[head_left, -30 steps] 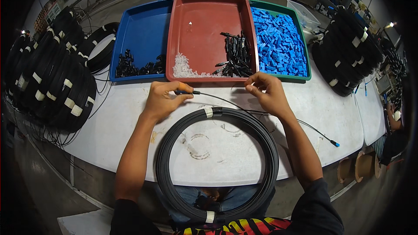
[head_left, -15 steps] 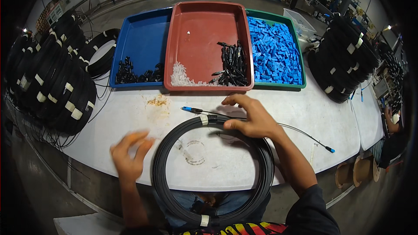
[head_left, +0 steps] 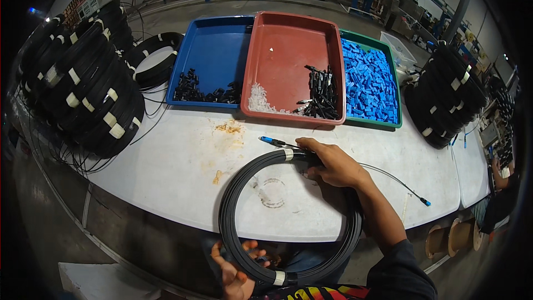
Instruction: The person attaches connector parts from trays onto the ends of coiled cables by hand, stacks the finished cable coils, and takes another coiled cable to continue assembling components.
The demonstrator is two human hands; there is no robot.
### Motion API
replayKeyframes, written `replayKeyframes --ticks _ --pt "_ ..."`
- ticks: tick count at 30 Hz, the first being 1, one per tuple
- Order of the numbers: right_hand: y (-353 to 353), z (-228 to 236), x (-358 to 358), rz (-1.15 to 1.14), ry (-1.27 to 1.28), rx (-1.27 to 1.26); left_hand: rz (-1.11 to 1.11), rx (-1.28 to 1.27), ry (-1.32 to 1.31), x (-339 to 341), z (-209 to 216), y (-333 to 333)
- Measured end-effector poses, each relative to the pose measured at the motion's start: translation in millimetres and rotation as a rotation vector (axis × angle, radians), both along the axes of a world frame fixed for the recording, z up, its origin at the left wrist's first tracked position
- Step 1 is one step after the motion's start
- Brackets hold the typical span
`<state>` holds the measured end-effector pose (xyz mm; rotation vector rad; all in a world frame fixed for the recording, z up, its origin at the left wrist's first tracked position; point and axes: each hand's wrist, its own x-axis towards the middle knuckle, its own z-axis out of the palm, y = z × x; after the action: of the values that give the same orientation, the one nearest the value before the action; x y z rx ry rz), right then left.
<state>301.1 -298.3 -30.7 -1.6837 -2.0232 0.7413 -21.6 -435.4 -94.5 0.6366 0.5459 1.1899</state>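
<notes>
A ring-shaped coil of black cable [head_left: 229, 203], bound with white tape, lies partly on the table and overhangs its near edge. My right hand [head_left: 338, 168] grips the coil's far right side, its fingertips close to a cable end with a blue-tipped connector [head_left: 272, 141]. Beneath the near left part of the coil is my left hand [head_left: 236, 275]; its fingers are spread, some showing inside the ring, not closed on it. A second blue-tipped connector [head_left: 425, 202] ends a thin cable stretching rightward on the table.
Beyond the coil stand a blue tray [head_left: 216, 44] with black parts, a red tray [head_left: 294, 39] with clear and black pieces, and a green tray [head_left: 398, 103] of blue clips. Stacks of black cable coils [head_left: 94, 100] flank them left and right. Another person's arm [head_left: 502, 175] shows far right.
My left hand has moved from beside the coil, over the table, down to the coil's near left part. My right hand has closed on the coil. The whole view has shifted.
</notes>
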Motion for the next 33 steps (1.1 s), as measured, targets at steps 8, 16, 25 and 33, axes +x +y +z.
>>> replayKeyframes --ticks 8,16,25,33 --pt "-10 21 -10 -0.075 0.062 0.133 0.231 0.067 0.095 8 28 16" --pt "-9 138 -51 -0.002 0.519 0.72 0.485 0.999 0.298 -20 94 86" --pt "-5 94 -29 0.041 0.398 0.915 0.634 1.565 0.7 -20 88 61" --pt "-47 35 3 -0.066 0.063 0.836 0.555 1.668 0.745 -10 43 44"
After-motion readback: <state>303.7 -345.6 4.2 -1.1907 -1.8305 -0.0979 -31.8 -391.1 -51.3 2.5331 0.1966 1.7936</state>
